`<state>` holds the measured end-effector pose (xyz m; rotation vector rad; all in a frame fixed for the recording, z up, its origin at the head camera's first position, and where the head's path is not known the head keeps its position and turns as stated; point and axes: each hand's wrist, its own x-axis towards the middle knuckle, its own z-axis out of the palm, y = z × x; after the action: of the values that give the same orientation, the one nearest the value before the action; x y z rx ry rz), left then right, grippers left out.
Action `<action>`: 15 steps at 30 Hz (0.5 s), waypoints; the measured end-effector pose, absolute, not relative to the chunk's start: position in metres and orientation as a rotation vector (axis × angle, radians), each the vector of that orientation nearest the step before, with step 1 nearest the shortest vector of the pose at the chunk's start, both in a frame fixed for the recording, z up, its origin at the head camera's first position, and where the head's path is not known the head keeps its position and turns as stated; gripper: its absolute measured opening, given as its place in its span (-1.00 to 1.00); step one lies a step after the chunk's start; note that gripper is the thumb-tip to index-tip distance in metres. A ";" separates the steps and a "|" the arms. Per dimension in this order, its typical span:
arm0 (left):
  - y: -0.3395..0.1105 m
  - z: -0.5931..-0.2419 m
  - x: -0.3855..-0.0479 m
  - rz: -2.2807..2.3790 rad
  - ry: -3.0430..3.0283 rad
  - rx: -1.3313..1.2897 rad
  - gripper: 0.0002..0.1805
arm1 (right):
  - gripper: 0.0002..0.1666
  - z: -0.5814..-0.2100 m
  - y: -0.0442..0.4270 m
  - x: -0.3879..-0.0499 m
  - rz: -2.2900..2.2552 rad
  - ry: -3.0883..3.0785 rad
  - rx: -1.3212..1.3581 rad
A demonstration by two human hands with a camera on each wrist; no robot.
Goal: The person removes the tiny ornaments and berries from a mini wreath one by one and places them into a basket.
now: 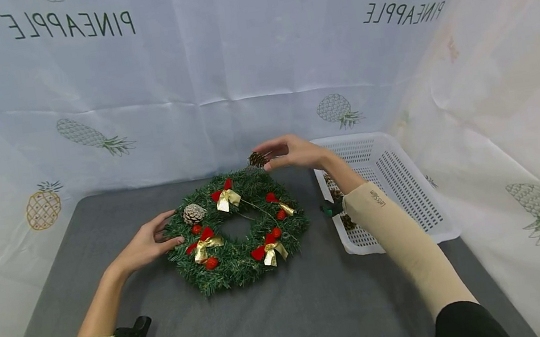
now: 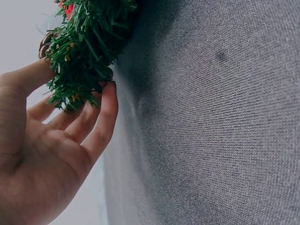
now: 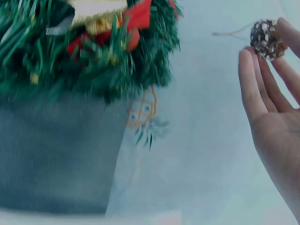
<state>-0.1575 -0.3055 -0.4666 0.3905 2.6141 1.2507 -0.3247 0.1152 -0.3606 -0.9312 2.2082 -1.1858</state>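
Observation:
A green wreath (image 1: 233, 274) with red and gold bows, red balls and a whitish pine cone (image 1: 194, 213) lies on the grey table. My left hand (image 1: 148, 244) grips its left edge; in the left wrist view the thumb and fingers of that hand (image 2: 61, 140) are round the green tips (image 2: 79, 56). Above the wreath's back right edge, my right hand (image 1: 294, 153) pinches a brown pine cone (image 1: 257, 160). The right wrist view shows this cone (image 3: 266, 40), white-tipped with a thin wire, between the thumb and fingers of the hand (image 3: 276, 117).
A white perforated basket (image 1: 411, 195) stands at the right, under my right forearm, with several brown pine cones (image 1: 347, 221) along its left side. Behind the table hangs a pale cloth (image 1: 243, 126) printed with pineapples.

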 end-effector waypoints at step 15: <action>-0.305 -0.467 -0.158 1.249 2.607 0.387 -0.06 | -0.27 -0.365 0.208 -0.337 -1.261 2.225 -0.735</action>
<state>-0.1577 -0.3052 -0.4668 0.3871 2.6069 1.2488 -0.3369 0.2079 -0.3648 -0.7348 2.2254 -1.2607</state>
